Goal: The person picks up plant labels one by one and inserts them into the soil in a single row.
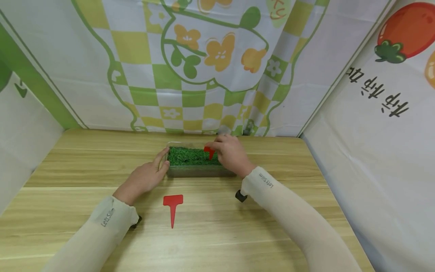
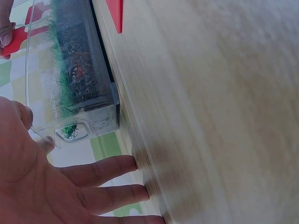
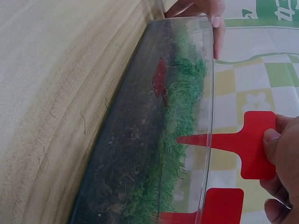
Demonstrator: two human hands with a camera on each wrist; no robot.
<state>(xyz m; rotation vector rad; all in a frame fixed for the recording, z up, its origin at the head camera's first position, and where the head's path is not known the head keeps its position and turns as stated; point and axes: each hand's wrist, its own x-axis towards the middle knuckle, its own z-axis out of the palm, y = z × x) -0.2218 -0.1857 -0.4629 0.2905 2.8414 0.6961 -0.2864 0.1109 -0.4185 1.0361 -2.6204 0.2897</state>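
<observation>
A clear plastic box [image 1: 200,172] holds dark soil and green grass [image 1: 186,155]. At its left end, my left hand [image 1: 147,176] touches the box with thumb and index finger; its other fingers extend straight down to the table [image 2: 112,192]. My right hand [image 1: 232,153] pinches a red T-shaped plant label [image 3: 258,144] by its broad head, over the box. The label's pointed tip reaches the grass. A second red label [image 3: 224,206] stands upright in the box close to that hand, hidden behind it in the head view.
Another red plant label [image 1: 173,206] lies flat on the wooden table [image 1: 210,241], in front of the box and between the forearms. Behind the box hangs a checked, flowered cloth [image 1: 193,94]. White printed panels [image 1: 367,151] border the table at the sides.
</observation>
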